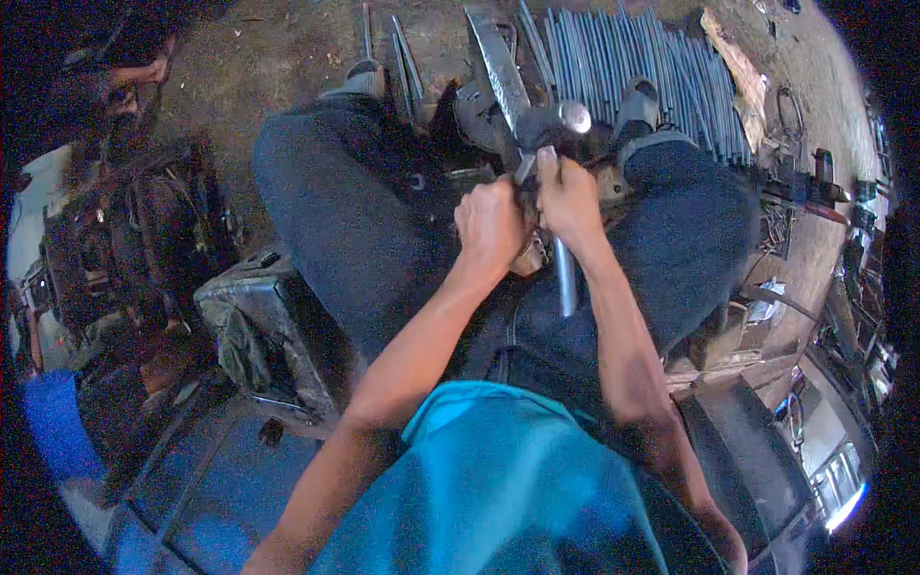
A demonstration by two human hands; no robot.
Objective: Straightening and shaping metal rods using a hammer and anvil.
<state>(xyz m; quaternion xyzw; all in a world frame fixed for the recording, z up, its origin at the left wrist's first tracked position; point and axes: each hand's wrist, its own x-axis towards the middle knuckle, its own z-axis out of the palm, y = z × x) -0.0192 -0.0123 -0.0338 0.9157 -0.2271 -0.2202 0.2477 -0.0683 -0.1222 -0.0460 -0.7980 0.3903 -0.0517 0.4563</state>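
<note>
My right hand (572,203) is closed around the handle of a hammer (565,283), whose pale metal tube end sticks out below the fist. The hammer's dark head, with a bright round face (575,117), lies just beyond my fingers. Close beside it, my left hand (489,222) is in a fist at the near end of a long, flat metal blade (498,72). The blade points away from me, tilting to the left. Its near end is partly hidden by my hands and the hammer. Between my wrists shows a tan piece (527,259) that I cannot identify.
Many thin metal rods (613,62) lie side by side on the ground (259,57) beyond my feet. A dark metal box (273,326) stands at my left. Another person's hand (144,72) shows at the far left. Assorted tools and scrap (815,192) lie along the right.
</note>
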